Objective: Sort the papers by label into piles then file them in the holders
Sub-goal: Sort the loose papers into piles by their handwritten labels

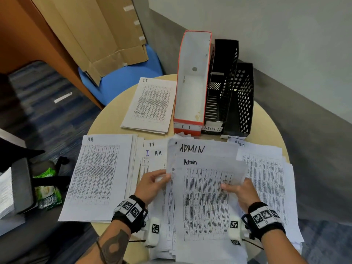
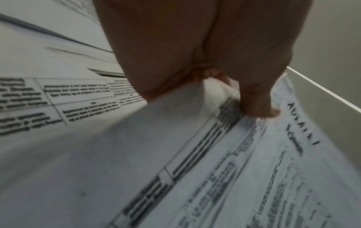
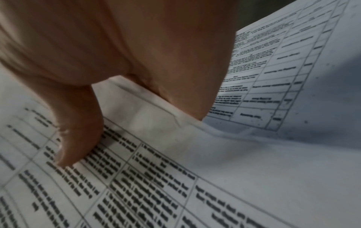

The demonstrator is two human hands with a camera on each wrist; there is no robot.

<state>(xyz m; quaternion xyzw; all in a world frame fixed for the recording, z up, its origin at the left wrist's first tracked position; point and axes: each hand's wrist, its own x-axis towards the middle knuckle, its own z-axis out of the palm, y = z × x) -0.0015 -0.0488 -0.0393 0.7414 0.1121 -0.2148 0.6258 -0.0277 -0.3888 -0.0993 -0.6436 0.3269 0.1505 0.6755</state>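
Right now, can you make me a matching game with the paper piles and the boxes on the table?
Things:
1. IT pile
2. H.R pile
3. Admin sheet
4. orange IT holder

Places:
A. held by both hands
B. at the table's left edge
C. lying just left of the orange holder
D. standing beside the black ADMIN holder

Pairs: 1-C, 2-B, 3-A, 4-D

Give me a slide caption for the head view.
Both hands lift Admin sheets above sorted piles, holders empty.
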